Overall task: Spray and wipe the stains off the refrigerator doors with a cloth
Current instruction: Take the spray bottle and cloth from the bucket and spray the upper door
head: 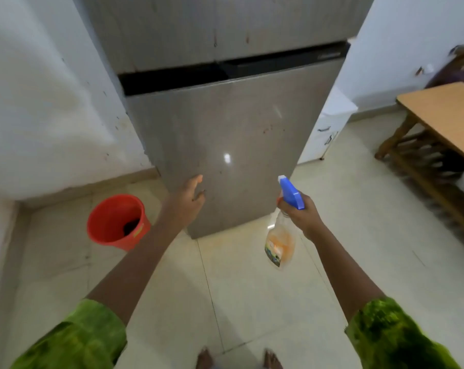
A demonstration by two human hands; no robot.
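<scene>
A grey two-door refrigerator stands straight ahead, its lower door [225, 134] and upper door [198, 30] speckled with small brown and reddish stains. My right hand [302, 211] grips the neck of a clear spray bottle [280, 241] with a blue trigger head, nozzle aimed at the lower door. My left hand [192, 194] is held out with loosely spread fingers close to the lower part of that door and holds nothing. A dark cloth [131, 226] lies inside an orange bucket.
The orange bucket [111, 219] stands on the tiled floor left of the fridge, near a white wall. A wooden table [443, 118] with a slatted lower shelf is at the right. A white cabinet [324, 131] sits right of the fridge. My bare feet show at the bottom.
</scene>
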